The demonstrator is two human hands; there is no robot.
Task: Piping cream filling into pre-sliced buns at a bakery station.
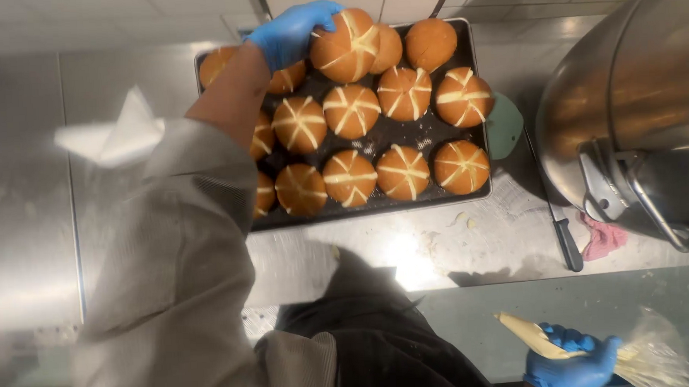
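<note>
Now the left hand (291, 33) grips a scored bun (346, 46) above the tray (373, 138); the right hand (572, 361) clutches a piping bag (537, 340).

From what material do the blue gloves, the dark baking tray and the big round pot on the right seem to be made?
The thin blue gloves on the left hand and right hand look like nitrile or latex: smooth, tight, slightly glossy. The dark rectangular baking tray seems to be metal with a matt black coating. The big round pot looks like polished stainless steel, since it mirrors the round scored buns.
</note>
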